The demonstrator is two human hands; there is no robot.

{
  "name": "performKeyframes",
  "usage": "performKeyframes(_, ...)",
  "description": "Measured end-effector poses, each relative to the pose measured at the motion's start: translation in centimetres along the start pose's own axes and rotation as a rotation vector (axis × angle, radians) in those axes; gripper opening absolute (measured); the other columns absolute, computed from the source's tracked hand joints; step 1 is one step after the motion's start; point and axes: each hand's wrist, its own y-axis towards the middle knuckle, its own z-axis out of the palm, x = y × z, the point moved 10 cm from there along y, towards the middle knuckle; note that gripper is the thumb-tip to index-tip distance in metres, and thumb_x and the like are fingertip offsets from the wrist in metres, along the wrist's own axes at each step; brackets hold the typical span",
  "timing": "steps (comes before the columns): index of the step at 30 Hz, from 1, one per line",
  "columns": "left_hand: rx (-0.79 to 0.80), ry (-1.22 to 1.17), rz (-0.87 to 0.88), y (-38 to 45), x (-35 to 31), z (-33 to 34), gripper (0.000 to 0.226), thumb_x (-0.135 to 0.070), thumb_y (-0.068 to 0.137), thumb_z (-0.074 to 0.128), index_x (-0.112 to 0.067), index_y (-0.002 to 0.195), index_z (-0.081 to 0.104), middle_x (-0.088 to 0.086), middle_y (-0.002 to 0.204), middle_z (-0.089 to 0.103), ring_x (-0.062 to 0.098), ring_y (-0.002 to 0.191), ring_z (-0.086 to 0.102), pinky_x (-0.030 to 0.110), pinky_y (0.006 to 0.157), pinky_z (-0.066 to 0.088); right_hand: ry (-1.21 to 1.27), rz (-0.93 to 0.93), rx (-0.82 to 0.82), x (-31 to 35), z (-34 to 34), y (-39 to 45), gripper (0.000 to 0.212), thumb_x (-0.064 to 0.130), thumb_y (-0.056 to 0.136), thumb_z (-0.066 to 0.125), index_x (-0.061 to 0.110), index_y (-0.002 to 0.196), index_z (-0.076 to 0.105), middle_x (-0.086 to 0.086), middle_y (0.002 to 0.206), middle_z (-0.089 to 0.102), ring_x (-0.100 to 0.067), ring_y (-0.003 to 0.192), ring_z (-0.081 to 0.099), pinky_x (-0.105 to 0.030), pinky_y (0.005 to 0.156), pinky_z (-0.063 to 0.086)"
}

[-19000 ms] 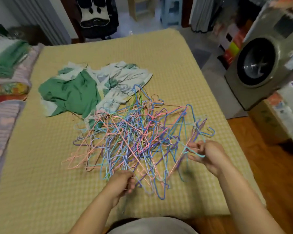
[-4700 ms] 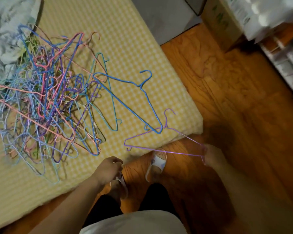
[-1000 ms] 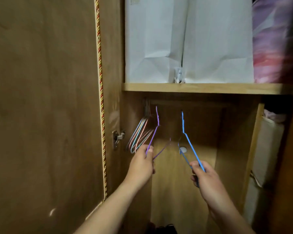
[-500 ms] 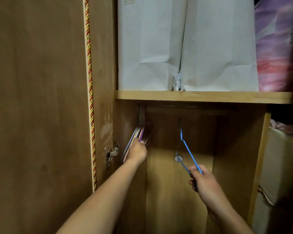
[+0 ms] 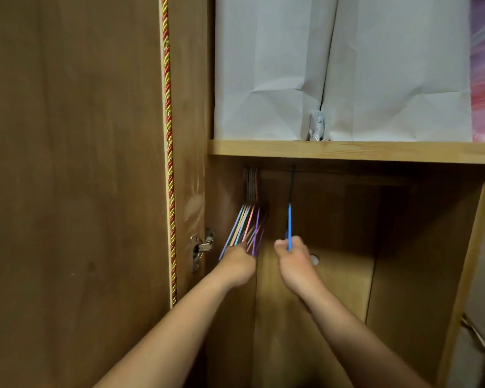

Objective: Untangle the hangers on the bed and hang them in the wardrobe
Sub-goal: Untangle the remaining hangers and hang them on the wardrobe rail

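Inside the wardrobe, a bunch of thin wire hangers [image 5: 245, 222] in several colours hangs below the wooden shelf [image 5: 353, 151] at the left. My left hand [image 5: 237, 263] grips the lower ends of this bunch, the purple hanger [image 5: 256, 228] among them. A single blue hanger [image 5: 289, 225] hangs a little to the right, its hook up in the shadow under the shelf. My right hand [image 5: 294, 261] pinches the lower part of the blue hanger. The rail itself is hidden in the dark.
The open wardrobe door [image 5: 73, 163] with a red-and-gold cord trim [image 5: 168, 135] stands at the left, its metal hinge [image 5: 200, 246] close to my left hand. White paper bags [image 5: 333, 65] fill the shelf above. A wooden divider [image 5: 465, 275] bounds the compartment on the right.
My right hand has moved left and forward with the blue hanger, which now hangs nearly upright. My left hand stays at the bunch of hangers, slightly lower.
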Motion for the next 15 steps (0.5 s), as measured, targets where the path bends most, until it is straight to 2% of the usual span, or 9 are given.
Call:
performKeyframes(2, -0.030, -0.037, -0.024, -0.3, 0.8, -0.6, 0.058, -0.015, 0.091, 0.047, -0.018, 0.148, 0.044, 0.013, 0.148, 0.044, 0.032, 0.126, 0.053, 0.039, 0.108, 0.045, -0.012, -0.022, -0.041, 0.7, 1.9, -0.9, 0.020, 0.031, 0.103, 0.040, 0.013, 0.100, 0.049, -0.012, 0.110, 0.050, -0.032, 0.104, 0.053, -0.035, 0.088, 0.039)
performKeyframes(5, -0.065, -0.082, -0.044, -0.3, 2.3, -1.1, 0.053, -0.018, 0.087, 0.049, -0.021, 0.140, 0.053, 0.011, 0.135, 0.059, 0.031, 0.116, 0.061, 0.042, 0.102, 0.050, -0.019, -0.061, -0.121, 0.9, 2.9, -2.1, 0.022, 0.036, 0.104, 0.035, 0.018, 0.102, 0.047, -0.005, 0.108, 0.044, -0.031, 0.098, 0.055, -0.039, 0.086, 0.045)
performKeyframes(8, -0.084, -0.093, -0.027, -1.4, 2.2, -1.5, 0.053, -0.018, 0.088, 0.046, -0.025, 0.140, 0.050, 0.009, 0.131, 0.059, 0.030, 0.117, 0.058, 0.043, 0.103, 0.049, -0.048, -0.027, -0.122, 1.0, 2.3, 0.0, 0.028, 0.037, 0.104, 0.033, 0.014, 0.110, 0.048, -0.010, 0.115, 0.045, -0.034, 0.103, 0.053, -0.038, 0.087, 0.040)
performKeyframes(12, -0.086, -0.115, -0.026, -1.6, 1.7, -1.9, 0.056, -0.017, 0.095, 0.044, -0.026, 0.150, 0.037, 0.009, 0.139, 0.050, 0.029, 0.124, 0.052, 0.040, 0.108, 0.044, -0.136, -0.027, -0.022, 0.7, 2.6, 3.3, 0.036, 0.040, 0.104, 0.032, 0.011, 0.118, 0.048, -0.015, 0.120, 0.048, -0.035, 0.110, 0.051, -0.036, 0.088, 0.037)
performKeyframes(15, -0.072, -0.130, -0.025, -1.4, 1.7, -1.9, 0.068, -0.023, 0.084, 0.042, -0.030, 0.151, 0.035, 0.009, 0.139, 0.055, 0.029, 0.122, 0.056, 0.042, 0.105, 0.047, -0.302, -0.062, 0.094, 0.1, 6.4, 3.4, 0.045, 0.047, 0.103, 0.031, 0.011, 0.124, 0.048, -0.019, 0.121, 0.049, -0.040, 0.116, 0.050, -0.040, 0.097, 0.041)
